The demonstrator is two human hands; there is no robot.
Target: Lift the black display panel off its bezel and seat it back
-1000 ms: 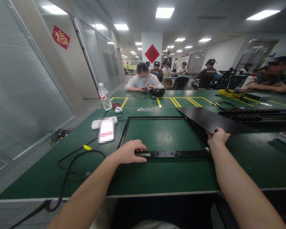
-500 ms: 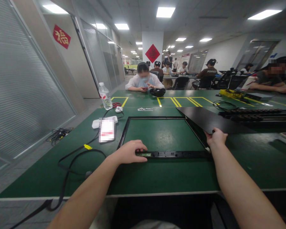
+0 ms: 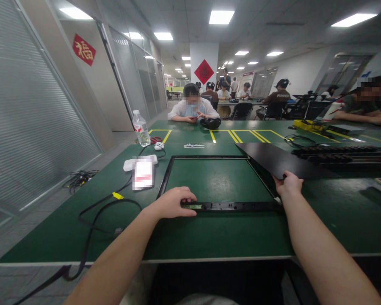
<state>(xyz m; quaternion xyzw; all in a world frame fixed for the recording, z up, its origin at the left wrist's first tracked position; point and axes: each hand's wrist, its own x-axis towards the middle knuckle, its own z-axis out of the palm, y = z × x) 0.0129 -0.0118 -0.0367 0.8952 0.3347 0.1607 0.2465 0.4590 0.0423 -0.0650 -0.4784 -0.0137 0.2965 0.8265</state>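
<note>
A thin black rectangular frame (image 3: pixel 235 206) lies flat on the green table, with bare tabletop showing through its middle. My left hand (image 3: pixel 176 202) grips the frame's near bar toward its left end, where a strip of green circuit board shows by the fingers. In my right hand (image 3: pixel 288 184) is the near edge of a flat black panel (image 3: pixel 273 159). The panel is tilted, raised over the frame's right side, and its far left corner is close to the frame's far right corner. My right fingertips are partly hidden under the panel.
To the left are a water bottle (image 3: pixel 141 129), a white mouse (image 3: pixel 159 146), a white box (image 3: pixel 143 173) and a black cable (image 3: pixel 90 228) hanging over the table edge. Black bars (image 3: pixel 346 152) lie at the right. A person (image 3: pixel 193 106) sits across the table.
</note>
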